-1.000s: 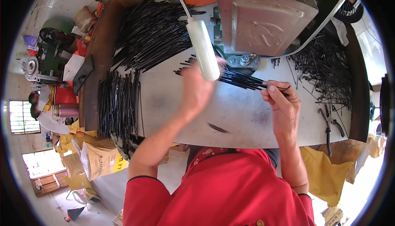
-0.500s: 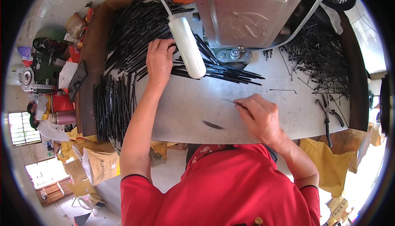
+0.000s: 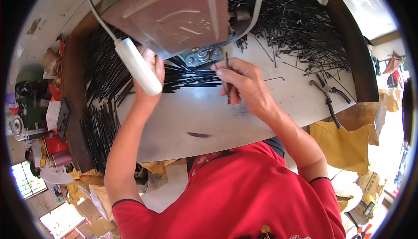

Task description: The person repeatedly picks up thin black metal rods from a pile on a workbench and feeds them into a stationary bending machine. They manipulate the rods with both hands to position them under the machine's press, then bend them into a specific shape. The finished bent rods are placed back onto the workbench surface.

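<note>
My right hand (image 3: 246, 82) is closed on a thin dark stick-like tool (image 3: 227, 93), held upright between thumb and fingers just right of a bundle of black rods (image 3: 191, 79). That bundle lies across the metal table under the bolted clamp (image 3: 203, 57) of a large press machine (image 3: 174, 19). My left hand (image 3: 157, 67) is at the bundle's left end, partly behind a white tube lamp (image 3: 138, 66). Its fingertips are hidden by the lamp and the machine, so their grip does not show.
More black rods (image 3: 102, 67) lie heaped at the left, with another stack (image 3: 99, 128) nearer me. Thin bent rods (image 3: 300, 34) pile up at the far right. Pliers (image 3: 327, 97) lie by the right edge. A raised wooden border (image 3: 365, 65) bounds the table (image 3: 174, 126).
My view has turned to the right. My right hand has moved forward to the rod bundle, with the thin tool now upright. My left hand has moved in toward the machine, behind the lamp.
</note>
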Demonstrator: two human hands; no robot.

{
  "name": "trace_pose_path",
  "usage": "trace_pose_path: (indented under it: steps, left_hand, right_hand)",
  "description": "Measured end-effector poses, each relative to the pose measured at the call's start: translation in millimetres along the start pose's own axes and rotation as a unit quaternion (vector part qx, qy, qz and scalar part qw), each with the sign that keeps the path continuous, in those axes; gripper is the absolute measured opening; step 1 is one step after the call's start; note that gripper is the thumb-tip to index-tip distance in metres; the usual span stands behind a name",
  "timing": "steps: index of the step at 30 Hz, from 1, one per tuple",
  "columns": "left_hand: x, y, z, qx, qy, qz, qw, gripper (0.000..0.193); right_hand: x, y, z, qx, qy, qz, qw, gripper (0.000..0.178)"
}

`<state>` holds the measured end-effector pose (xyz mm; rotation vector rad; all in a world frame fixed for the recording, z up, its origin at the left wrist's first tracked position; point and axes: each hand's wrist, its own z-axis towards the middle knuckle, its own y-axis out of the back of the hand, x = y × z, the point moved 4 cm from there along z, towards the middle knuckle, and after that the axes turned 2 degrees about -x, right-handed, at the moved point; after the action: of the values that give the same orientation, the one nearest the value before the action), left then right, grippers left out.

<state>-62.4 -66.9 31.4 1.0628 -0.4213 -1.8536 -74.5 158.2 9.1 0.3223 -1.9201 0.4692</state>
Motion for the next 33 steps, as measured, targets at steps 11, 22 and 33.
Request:
trace_pose_path:
  steps: [11,22,33]
  left_hand:
    - [-47,-49,-57,-0.025,0.466,-0.567,0.678,0.025]
    - [-52,-51,-53,-0.022,0.435,-0.564,0.702,0.027]
    - [-50,-56,-54,-0.048,0.428,-0.571,0.699,0.026]
  right_hand:
    - [-2,-16,17,-0.001,0.032,0.059,0.998,0.020]
    - [0,-19,13,-0.018,0.063,0.057,0.996,0.021]
    - [1,-22,13,-0.027,0.087,-0.003,0.996,0.022]
